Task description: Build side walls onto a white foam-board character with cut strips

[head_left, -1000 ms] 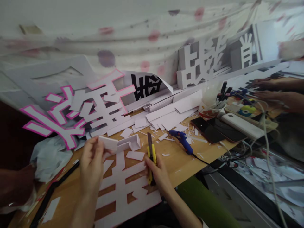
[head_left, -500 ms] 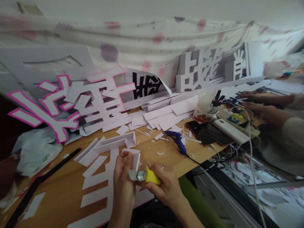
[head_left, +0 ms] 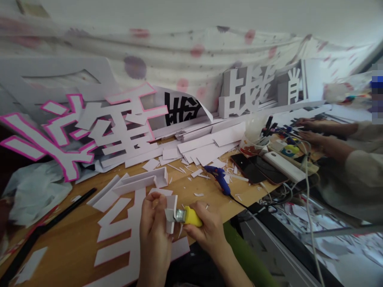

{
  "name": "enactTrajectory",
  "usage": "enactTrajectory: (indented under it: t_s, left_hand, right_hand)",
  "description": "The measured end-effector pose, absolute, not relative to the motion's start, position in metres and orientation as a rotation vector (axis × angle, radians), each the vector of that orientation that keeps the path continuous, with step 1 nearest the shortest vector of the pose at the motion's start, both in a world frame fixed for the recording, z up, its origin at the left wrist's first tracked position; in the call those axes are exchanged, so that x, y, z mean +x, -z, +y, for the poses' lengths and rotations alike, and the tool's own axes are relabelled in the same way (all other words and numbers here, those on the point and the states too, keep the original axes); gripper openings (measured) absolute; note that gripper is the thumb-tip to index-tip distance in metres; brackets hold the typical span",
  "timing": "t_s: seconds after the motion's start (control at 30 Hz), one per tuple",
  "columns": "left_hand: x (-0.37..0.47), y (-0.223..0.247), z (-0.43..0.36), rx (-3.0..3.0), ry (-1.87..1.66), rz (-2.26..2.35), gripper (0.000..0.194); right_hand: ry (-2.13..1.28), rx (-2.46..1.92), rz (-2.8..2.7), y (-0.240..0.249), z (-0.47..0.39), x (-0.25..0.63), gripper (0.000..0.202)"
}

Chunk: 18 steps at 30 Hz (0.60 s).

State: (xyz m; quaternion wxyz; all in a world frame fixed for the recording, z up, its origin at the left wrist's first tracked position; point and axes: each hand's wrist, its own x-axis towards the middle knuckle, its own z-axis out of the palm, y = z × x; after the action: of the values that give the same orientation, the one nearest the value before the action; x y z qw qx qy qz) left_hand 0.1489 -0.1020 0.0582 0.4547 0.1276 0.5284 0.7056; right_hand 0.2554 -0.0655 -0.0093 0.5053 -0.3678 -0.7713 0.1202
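My left hand [head_left: 154, 225] is closed around a small piece of white foam board [head_left: 171, 202], its edge facing right. In my right hand [head_left: 206, 223] is a yellow-handled utility knife [head_left: 192, 216], its wide metal blade pointing left against the foam board piece. Below and left of my hands a large white cut-out character [head_left: 136, 223] lies flat on the table, with pink edges. A raised white strip wall [head_left: 143, 180] stands along its top part.
A blue glue gun [head_left: 220, 179] lies right of my hands, its cord running off the table edge. Phones [head_left: 245, 167], a white power strip [head_left: 284, 165] and a pen tub [head_left: 253, 145] are farther right, near a co-worker's hands [head_left: 311, 131]. White scraps [head_left: 206, 149] and cut-out characters [head_left: 125, 127] line the back.
My left hand has turned the foam board piece so more of its face shows. The knife blade has shifted slightly right and up along it. The view has swung a little.
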Motion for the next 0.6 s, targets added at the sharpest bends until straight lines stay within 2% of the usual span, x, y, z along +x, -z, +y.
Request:
enactTrajectory:
  t_s: [0.27, 0.47, 0.6]
  left_hand:
    - [0.143, -0.056, -0.101, 0.355, -1.779, 1.194, 0.048]
    - [0.123, -0.042, -0.094, 0.356, -1.855, 1.215, 0.053]
    - [0.119, -0.043, -0.101, 0.368, -1.87, 1.193, 0.051]
  right_hand:
    - [-0.401, -0.874, -1.874, 0.016, -0.052, 0.249, 0.071]
    - [-0.635, -0.879, -1.92, 0.026, -0.041, 0.231, 0.071]
    - [-0.658, -1.0, -1.876, 0.032, -0.025, 0.225, 0.068]
